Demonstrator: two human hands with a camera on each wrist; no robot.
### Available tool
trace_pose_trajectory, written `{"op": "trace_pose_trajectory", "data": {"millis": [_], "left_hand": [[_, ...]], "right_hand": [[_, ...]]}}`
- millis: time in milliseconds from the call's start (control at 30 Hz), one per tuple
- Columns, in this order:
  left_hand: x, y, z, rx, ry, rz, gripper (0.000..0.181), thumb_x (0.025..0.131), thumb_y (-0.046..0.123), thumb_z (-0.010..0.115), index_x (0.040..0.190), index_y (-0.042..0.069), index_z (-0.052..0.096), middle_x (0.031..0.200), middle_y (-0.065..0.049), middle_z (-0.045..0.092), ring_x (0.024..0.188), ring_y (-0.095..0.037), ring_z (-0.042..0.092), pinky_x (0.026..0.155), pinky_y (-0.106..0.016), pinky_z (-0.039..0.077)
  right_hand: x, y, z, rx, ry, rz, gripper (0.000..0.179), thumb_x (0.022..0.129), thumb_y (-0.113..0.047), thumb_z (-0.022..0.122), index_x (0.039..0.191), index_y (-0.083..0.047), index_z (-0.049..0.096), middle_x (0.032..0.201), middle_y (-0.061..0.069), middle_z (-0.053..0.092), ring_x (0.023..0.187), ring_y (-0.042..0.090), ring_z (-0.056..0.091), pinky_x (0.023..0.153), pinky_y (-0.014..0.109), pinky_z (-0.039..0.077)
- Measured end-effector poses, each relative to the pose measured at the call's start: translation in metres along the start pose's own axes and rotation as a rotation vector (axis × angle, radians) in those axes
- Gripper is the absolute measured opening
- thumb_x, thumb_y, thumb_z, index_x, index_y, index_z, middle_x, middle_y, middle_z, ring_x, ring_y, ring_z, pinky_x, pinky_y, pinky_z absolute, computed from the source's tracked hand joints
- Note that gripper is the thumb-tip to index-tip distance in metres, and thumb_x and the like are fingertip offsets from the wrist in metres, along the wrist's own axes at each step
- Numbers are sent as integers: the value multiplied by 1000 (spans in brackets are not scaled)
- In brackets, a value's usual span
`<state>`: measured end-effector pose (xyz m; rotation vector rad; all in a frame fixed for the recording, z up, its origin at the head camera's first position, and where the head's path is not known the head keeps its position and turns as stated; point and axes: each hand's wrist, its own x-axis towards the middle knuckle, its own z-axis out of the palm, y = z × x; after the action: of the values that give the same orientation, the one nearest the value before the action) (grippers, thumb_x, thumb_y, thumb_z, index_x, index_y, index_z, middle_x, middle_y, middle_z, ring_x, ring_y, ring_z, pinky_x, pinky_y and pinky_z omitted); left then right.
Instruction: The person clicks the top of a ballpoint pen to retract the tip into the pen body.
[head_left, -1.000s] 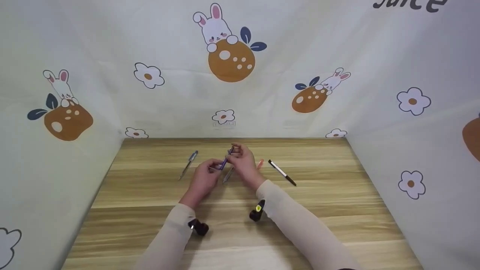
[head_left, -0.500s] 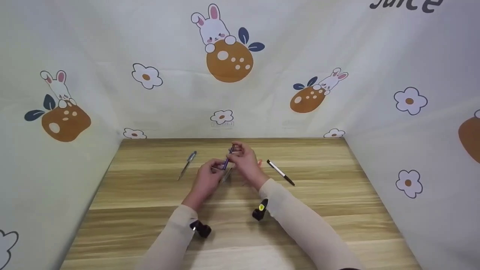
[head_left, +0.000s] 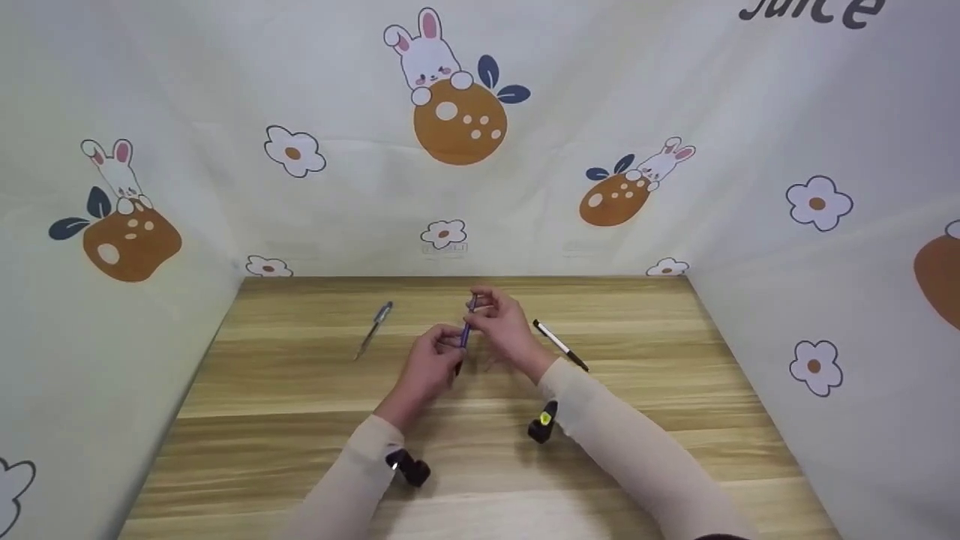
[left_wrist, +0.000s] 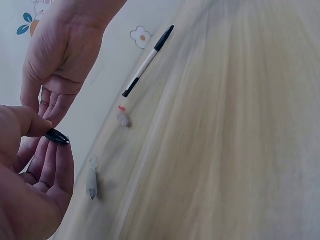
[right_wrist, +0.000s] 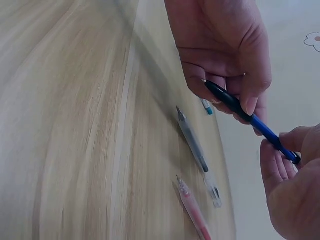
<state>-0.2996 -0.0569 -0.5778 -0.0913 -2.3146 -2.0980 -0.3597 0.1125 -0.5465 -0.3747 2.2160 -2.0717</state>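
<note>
A blue ballpoint pen (head_left: 466, 335) with a black grip section is held above the table between both hands. My left hand (head_left: 433, 364) pinches the black grip near the writing end, whose point (right_wrist: 204, 81) sticks out in the right wrist view. At the other end, the thumb and fingers of my right hand (head_left: 514, 334) pinch the blue barrel by its black end (right_wrist: 295, 159). Below the hands lie a clear pen with grey inside (right_wrist: 191, 140) and a clear pen with a red inside (right_wrist: 192, 207). Both are largely hidden in the head view.
A clear pen with a blue end (head_left: 375, 330) lies left of the hands on the wooden table (head_left: 300, 450). A white pen with black ends (head_left: 561, 345) lies to the right. Patterned cloth walls (head_left: 360, 195) rise at the back and both sides.
Both hands have shifted a little to the right with the blue pen, which now stands more steeply in the head view. The pens beneath have become covered by the hands there.
</note>
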Motion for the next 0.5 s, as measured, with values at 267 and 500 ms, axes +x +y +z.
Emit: {"op": "trace_pose_trajectory", "data": {"millis": [267, 500], "left_hand": [[-6, 0, 15, -82, -39, -12, 30, 94, -7, 72, 123, -6, 66, 108, -15, 70, 92, -18, 66, 74, -25, 57], [-13, 2, 26, -134, -65, -20, 31, 93, -8, 72, 123, -8, 64, 108, -18, 71, 92, -18, 66, 75, -27, 59]], "right_hand": [[-11, -7, -15, -45, -39, 11, 52, 100, 7, 75, 149, 2, 61, 132, 25, 68, 108, 25, 73, 93, 32, 62], [-18, -8, -25, -59, -63, 0, 49, 99, 8, 75, 147, 3, 63, 129, 26, 68, 101, 21, 73, 89, 28, 61]]}}
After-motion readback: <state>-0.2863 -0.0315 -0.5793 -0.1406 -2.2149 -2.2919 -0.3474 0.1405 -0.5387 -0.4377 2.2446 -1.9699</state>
